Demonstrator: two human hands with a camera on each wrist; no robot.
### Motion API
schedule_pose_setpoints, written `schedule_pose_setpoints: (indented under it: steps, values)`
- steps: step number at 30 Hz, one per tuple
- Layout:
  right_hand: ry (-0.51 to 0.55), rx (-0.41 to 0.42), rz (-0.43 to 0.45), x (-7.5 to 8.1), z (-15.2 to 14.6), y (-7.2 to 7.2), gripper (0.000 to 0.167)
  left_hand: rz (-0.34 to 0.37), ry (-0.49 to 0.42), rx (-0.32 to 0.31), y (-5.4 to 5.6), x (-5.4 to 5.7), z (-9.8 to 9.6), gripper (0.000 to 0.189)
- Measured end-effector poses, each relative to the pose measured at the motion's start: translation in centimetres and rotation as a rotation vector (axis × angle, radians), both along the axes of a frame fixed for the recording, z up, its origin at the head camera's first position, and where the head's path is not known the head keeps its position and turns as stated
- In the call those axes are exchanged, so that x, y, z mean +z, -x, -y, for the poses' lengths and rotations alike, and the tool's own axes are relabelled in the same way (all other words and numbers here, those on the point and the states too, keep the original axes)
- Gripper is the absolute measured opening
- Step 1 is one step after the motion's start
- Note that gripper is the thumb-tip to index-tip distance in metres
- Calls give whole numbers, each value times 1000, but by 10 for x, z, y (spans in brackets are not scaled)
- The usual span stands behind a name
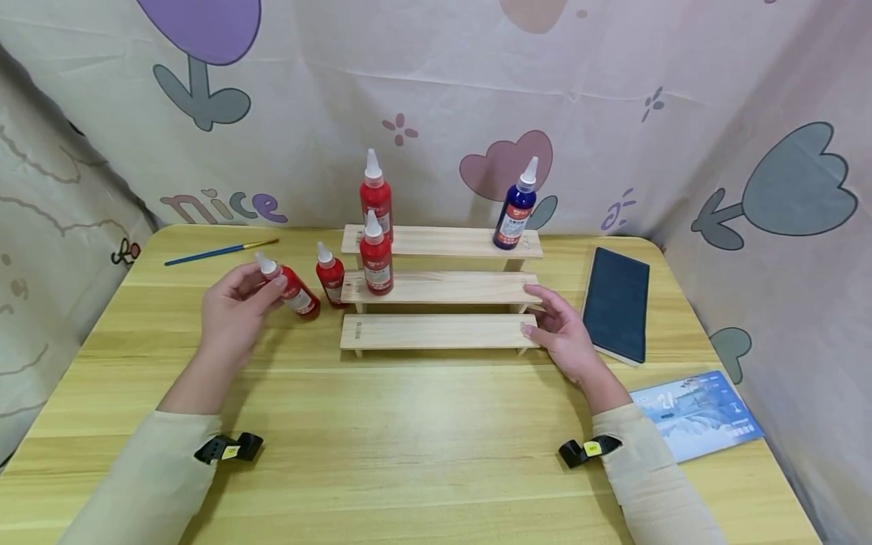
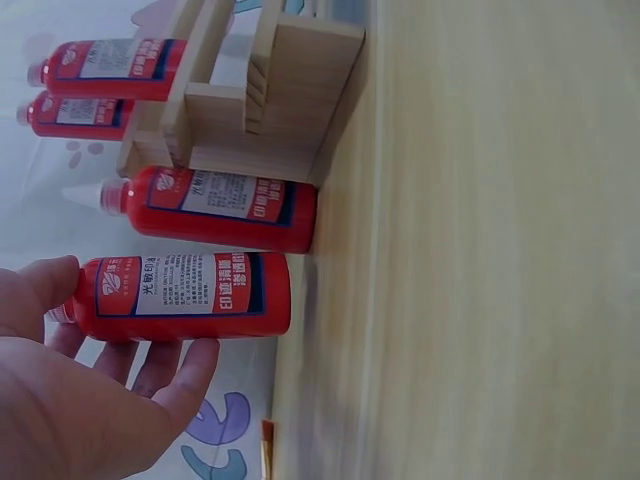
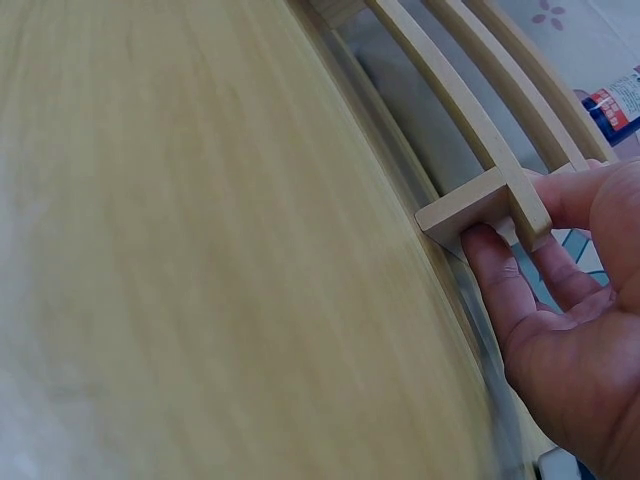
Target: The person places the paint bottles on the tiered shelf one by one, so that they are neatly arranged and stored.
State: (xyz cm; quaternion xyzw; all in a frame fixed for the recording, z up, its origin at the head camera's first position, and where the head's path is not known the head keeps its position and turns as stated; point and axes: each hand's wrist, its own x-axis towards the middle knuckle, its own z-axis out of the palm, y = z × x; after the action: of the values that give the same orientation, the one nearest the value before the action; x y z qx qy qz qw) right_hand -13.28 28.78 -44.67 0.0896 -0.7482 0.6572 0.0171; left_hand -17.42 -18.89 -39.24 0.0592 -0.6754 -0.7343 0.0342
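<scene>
My left hand (image 1: pixel 238 306) holds a red ink bottle (image 1: pixel 300 297) by its upper part, thumb and fingers round it. The bottle leans, its white nozzle cap toward the upper left. Just right of it a second red bottle (image 1: pixel 331 278) stands on the table against the left end of a three-tier wooden stand (image 1: pixel 443 333). More red bottles stand at the left of the middle (image 1: pixel 378 265) and top tiers. A blue bottle (image 1: pixel 515 212) is on the top tier's right. My right hand (image 1: pixel 562 333) grips the stand's right end; its fingers curl round the wood (image 3: pixel 530 215).
A blue paintbrush (image 1: pixel 214 253) lies at the back left of the table. A dark notebook (image 1: pixel 616 303) lies right of the stand, and a blue printed booklet (image 1: pixel 702 416) in front of it, partly under the right sleeve. A patterned cloth (image 1: pixel 436 91) hangs behind.
</scene>
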Motion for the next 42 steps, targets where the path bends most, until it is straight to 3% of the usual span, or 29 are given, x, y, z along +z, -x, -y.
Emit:
schedule_pose_setpoints:
  steps: [10,20,30,42]
  values:
    - [3,-2,6,0,1,-1,66,-65,20,-19,-22,7,-1,38]
    - [20,1,19,2,2,-2,66,-124,-26,-79,-42,17,-4,38]
    - [13,1,18,0,1,-2,66,-140,106,-96,-56,30,-17,34]
    - [8,1,18,2,1,-1,66,-196,246,-149,-60,40,-42,32]
